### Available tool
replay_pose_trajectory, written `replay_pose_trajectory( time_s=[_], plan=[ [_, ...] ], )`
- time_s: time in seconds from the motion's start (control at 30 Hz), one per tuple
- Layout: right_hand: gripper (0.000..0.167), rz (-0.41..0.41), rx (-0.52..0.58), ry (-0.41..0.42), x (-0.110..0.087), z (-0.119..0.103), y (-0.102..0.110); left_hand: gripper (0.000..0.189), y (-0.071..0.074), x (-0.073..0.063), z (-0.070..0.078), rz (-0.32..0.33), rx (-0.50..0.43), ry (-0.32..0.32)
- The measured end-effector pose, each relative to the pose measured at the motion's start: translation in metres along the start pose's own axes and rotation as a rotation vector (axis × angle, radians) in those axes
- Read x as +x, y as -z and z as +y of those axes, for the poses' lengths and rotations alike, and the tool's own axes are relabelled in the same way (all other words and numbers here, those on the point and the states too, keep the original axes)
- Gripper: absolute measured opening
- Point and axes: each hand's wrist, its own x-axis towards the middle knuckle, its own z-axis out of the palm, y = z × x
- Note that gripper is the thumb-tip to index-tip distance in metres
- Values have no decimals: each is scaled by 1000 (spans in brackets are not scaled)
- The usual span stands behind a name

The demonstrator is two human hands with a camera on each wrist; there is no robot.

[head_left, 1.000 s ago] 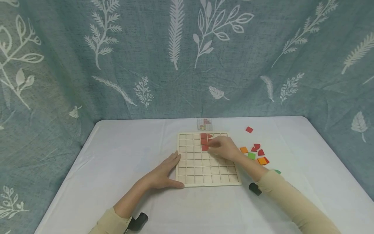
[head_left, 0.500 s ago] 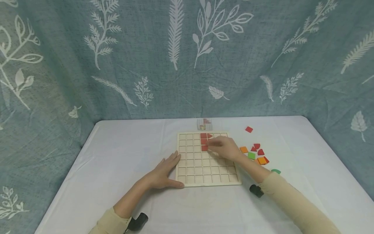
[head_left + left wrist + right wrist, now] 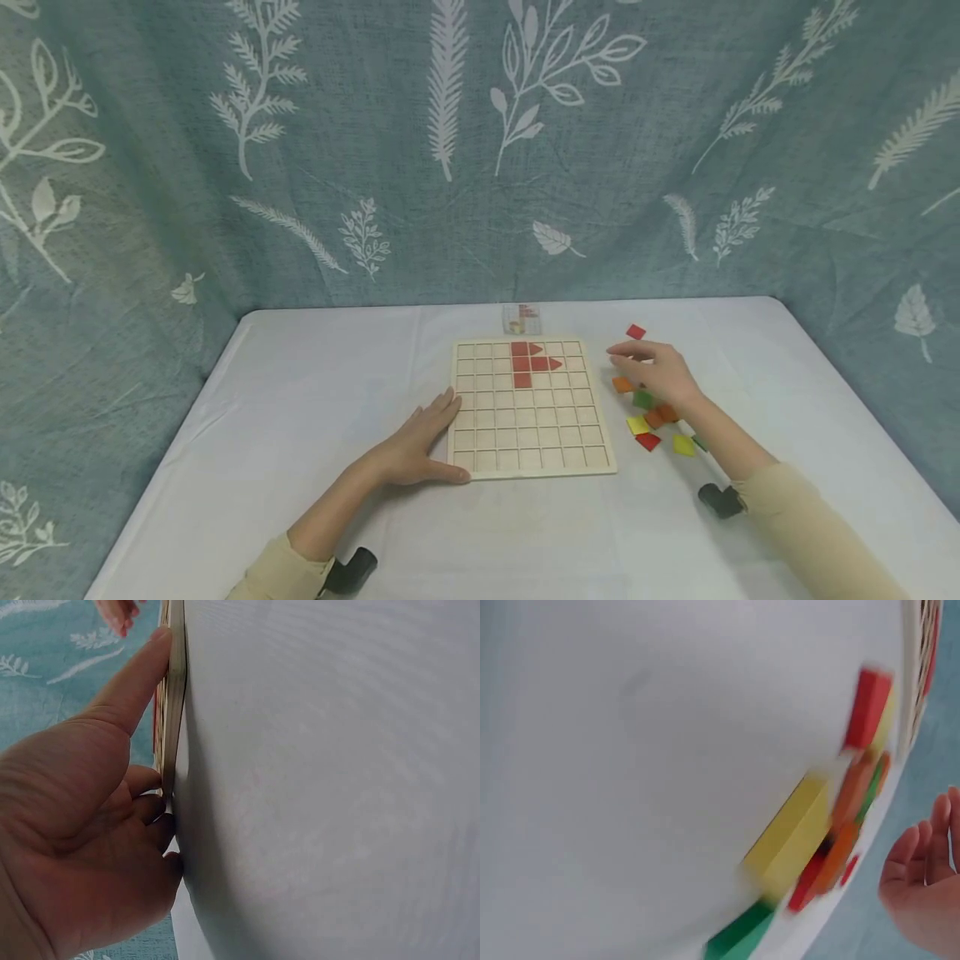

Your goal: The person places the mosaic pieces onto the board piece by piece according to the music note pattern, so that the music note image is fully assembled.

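Note:
A pale wooden grid board (image 3: pixel 491 417) lies on the table. Red tiles fill some of its upper cells: a column of three red squares (image 3: pixel 522 380), a red triangle (image 3: pixel 535 349) at the top, and a lower row ending in another red triangle (image 3: pixel 555 364). My left hand (image 3: pixel 412 446) rests along the board's left edge, its thumb at the near corner; the left wrist view shows the thumb against the board's side. To the right of the board, my right hand (image 3: pixel 656 372) hovers over loose tiles, fingers lightly bent, nothing visible between them.
Loose tiles lie right of the board, among them orange (image 3: pixel 622 384), green (image 3: pixel 642 399), yellow (image 3: pixel 683 445) and red (image 3: pixel 648 442) ones. One red square (image 3: pixel 636 332) lies farther back. A small printed card (image 3: pixel 521 318) sits behind the board.
My right hand has left the board and moved right, over the loose tiles. The red square and triangle it covered on the board now show. My left hand stays put.

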Motion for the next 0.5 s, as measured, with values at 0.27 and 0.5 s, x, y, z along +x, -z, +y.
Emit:
replay_pose_trajectory(
  time_s=[0.27, 0.5],
  plan=[
    [45, 61, -22, -128, 14, 26, 22, 112, 3, -1, 0, 2, 2, 3],
    [43, 114, -66, -132, 33, 35, 29, 111, 2, -1, 2, -5, 4, 8]
  ],
)
